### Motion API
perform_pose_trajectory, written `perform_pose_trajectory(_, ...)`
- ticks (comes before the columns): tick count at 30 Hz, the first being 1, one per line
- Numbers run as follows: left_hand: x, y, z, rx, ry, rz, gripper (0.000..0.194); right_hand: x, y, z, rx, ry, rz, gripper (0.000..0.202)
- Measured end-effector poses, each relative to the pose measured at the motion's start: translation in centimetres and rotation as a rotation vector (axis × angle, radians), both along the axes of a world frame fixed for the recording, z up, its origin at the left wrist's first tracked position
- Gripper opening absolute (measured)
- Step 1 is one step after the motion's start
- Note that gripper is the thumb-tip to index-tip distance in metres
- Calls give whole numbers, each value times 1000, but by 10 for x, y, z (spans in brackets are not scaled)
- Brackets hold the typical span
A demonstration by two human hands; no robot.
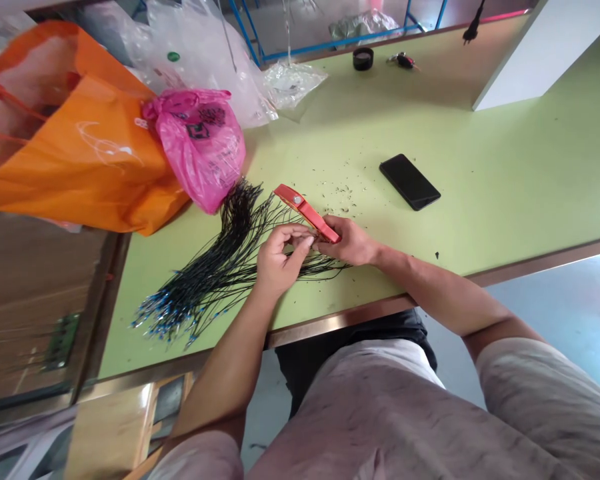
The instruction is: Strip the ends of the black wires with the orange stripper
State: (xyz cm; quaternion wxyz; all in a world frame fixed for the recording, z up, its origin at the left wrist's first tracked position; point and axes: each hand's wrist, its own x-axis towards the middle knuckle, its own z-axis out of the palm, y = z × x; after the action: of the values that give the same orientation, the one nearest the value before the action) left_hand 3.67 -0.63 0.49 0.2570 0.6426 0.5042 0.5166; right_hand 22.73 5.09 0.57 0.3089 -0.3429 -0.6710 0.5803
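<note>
My right hand (349, 241) is wrapped round the handles of a red hand tool (307, 212), whose head points up and left over the green table. Close beside it, my left hand (284, 259) is closed with thumb and fingertips pinched together; what lies between them is too small to make out. Under and left of my hands spreads a bundle of thin black wires (220, 250), with blue and silvery ends at the lower left. Small dark scraps (345, 193) lie scattered beyond the tool.
A black phone (410, 182) lies to the right on the green table (510, 180). An orange bag (95, 147), a pink plastic bag (203, 147) and clear plastic bags (205, 50) fill the upper left. Farther back are a black cap (363, 59), keys (405, 61) and a white panel (540, 53).
</note>
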Motion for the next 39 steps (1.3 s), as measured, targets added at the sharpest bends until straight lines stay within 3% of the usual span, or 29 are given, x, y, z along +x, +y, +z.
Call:
perform_pose_trajectory(5, -2, 0, 0, -45, 50, 7, 25, -2, 2, -1, -76, 42, -20, 42)
perform_pose_trajectory(9, -10, -1, 1, -113, 75, -10, 30, -1, 2, -2, -48, 50, -7, 39)
perform_pose_trajectory(15, -18, -4, 9, -349, 62, -157, 36, -1, 1, -7, -27, 53, 5, 29)
perform_pose_trajectory(22, -18, -3, 12, -332, 18, -130, 24, 2, 4, -5, -4, 39, 1, 30)
perform_pose_trajectory(31, -19, -1, 12, -368, -120, -106, 33, 11, 15, 1, -88, 196, -64, 41)
perform_pose_trajectory(39, -22, 1, 9, -396, -232, -117, 41, 13, 14, 4, -50, 209, -32, 42)
